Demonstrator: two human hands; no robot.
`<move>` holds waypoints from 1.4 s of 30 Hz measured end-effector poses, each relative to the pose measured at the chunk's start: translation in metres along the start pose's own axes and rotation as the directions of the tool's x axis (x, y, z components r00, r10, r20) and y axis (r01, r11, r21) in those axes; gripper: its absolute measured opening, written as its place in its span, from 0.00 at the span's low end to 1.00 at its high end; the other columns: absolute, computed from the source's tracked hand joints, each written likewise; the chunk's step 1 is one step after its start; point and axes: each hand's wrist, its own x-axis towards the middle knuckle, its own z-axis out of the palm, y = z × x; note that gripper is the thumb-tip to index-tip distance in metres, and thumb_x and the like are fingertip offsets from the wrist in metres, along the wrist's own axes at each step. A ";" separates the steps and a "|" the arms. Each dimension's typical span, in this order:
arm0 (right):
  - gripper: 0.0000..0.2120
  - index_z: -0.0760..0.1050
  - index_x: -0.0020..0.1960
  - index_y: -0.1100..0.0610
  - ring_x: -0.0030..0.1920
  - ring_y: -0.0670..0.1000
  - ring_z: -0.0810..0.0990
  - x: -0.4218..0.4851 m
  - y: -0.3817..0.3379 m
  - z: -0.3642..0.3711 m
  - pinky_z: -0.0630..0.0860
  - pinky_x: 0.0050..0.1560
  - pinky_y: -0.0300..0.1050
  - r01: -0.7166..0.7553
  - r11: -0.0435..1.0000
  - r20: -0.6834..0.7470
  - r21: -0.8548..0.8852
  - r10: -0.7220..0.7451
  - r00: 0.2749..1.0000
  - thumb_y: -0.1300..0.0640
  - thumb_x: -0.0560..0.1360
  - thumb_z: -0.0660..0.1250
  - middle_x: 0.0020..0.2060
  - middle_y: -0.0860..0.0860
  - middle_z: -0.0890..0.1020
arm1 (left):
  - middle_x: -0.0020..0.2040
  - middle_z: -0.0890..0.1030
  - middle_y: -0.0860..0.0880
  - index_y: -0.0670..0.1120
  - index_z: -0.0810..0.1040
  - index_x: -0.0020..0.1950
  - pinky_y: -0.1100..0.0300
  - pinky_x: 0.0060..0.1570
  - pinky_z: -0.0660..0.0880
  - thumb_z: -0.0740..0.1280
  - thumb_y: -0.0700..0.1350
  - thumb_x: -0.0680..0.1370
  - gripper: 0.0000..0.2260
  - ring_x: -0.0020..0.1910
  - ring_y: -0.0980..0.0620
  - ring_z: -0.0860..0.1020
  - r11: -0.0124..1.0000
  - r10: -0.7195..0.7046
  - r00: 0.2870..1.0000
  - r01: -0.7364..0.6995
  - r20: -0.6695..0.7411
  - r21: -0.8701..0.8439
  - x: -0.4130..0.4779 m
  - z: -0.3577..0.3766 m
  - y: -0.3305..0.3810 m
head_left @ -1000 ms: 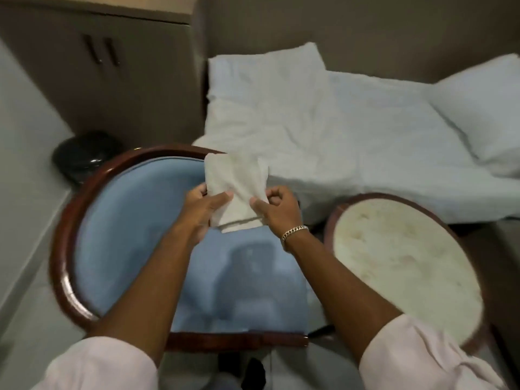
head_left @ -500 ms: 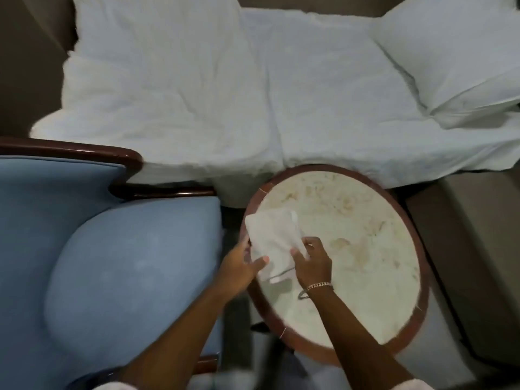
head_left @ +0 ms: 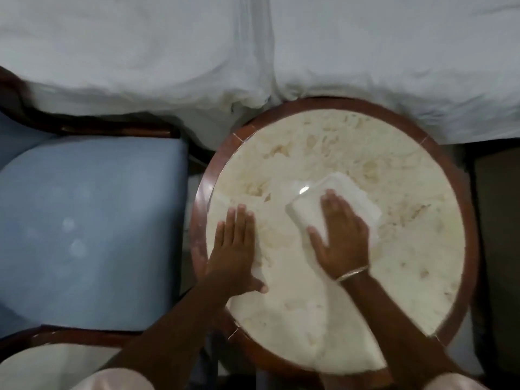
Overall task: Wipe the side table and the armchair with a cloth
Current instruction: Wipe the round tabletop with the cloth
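Observation:
The round side table (head_left: 461,198) has a cream marble top and a reddish wood rim. A folded white cloth (head_left: 306,212) lies on its middle. My right hand (head_left: 342,239) presses flat on the cloth, fingers spread over it. My left hand (head_left: 235,249) rests flat and open on the bare marble near the table's left rim, apart from the cloth. The armchair (head_left: 92,220), blue upholstery in a dark wood frame, stands directly left of the table.
A bed with rumpled white sheets (head_left: 253,52) runs along the far side and touches the table's far rim. A dark piece of furniture (head_left: 498,235) stands to the right of the table. A narrow gap separates chair and table.
Both hands held the cloth in the air above the chair, then over the table. Now the cloth is down on the marble under my right hand, and my left hand has let go.

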 end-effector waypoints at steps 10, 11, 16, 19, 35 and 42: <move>0.30 0.49 0.79 0.43 0.80 0.59 0.50 0.109 -0.031 -0.002 0.52 0.73 0.72 0.152 0.975 0.017 -0.164 -0.151 0.988 0.35 0.80 0.45 0.80 0.50 0.54 | 0.72 0.19 0.37 0.42 0.21 0.72 0.34 0.73 0.30 0.77 0.70 0.56 0.75 0.70 0.33 0.20 0.993 -0.109 0.985 0.102 0.135 0.059 0.020 -0.012 0.011; 0.29 0.51 0.79 0.44 0.80 0.59 0.51 0.079 -0.028 0.001 0.54 0.72 0.71 0.157 0.973 0.016 -0.170 -0.157 0.988 0.36 0.80 0.48 0.80 0.50 0.55 | 0.72 0.19 0.37 0.42 0.21 0.72 0.33 0.73 0.31 0.77 0.70 0.56 0.75 0.70 0.33 0.20 0.993 -0.116 0.983 0.109 0.144 0.053 0.020 -0.013 0.012; 0.30 0.48 0.79 0.43 0.80 0.59 0.48 0.052 0.031 -0.018 0.55 0.73 0.70 -0.224 0.967 0.017 -0.122 0.228 0.974 0.35 0.79 0.47 0.81 0.51 0.50 | 0.72 0.19 0.37 0.43 0.20 0.72 0.34 0.71 0.28 0.77 0.70 0.56 0.75 0.71 0.32 0.21 0.992 -0.123 0.981 0.117 0.152 0.051 0.021 -0.014 0.010; 0.31 0.50 0.78 0.41 0.80 0.58 0.52 0.136 -0.011 -0.017 0.57 0.72 0.70 -0.515 0.857 -0.120 0.015 0.513 0.850 0.32 0.78 0.39 0.81 0.50 0.54 | 0.72 0.19 0.37 0.43 0.21 0.73 0.32 0.73 0.32 0.77 0.70 0.55 0.75 0.72 0.32 0.23 0.992 -0.122 0.983 0.117 0.136 0.044 0.022 -0.013 0.010; 0.29 0.56 0.78 0.46 0.78 0.60 0.57 0.013 0.019 0.001 0.62 0.70 0.67 -0.748 0.658 -0.196 0.087 0.748 0.634 0.37 0.80 0.46 0.80 0.53 0.58 | 0.76 0.26 0.35 0.42 0.25 0.75 0.33 0.70 0.29 0.71 0.77 0.50 0.76 0.72 0.34 0.24 0.998 -0.060 0.995 0.059 0.075 0.012 0.023 -0.011 0.008; 0.31 0.56 0.78 0.46 0.79 0.63 0.54 -0.155 -0.072 0.040 0.58 0.71 0.69 -0.133 0.979 0.065 -0.153 0.145 0.987 0.37 0.78 0.57 0.80 0.53 0.56 | 0.77 0.28 0.35 0.44 0.24 0.75 0.33 0.71 0.31 0.80 0.68 0.53 0.76 0.75 0.31 0.29 0.999 -0.049 0.997 0.047 0.064 0.028 0.021 -0.014 0.009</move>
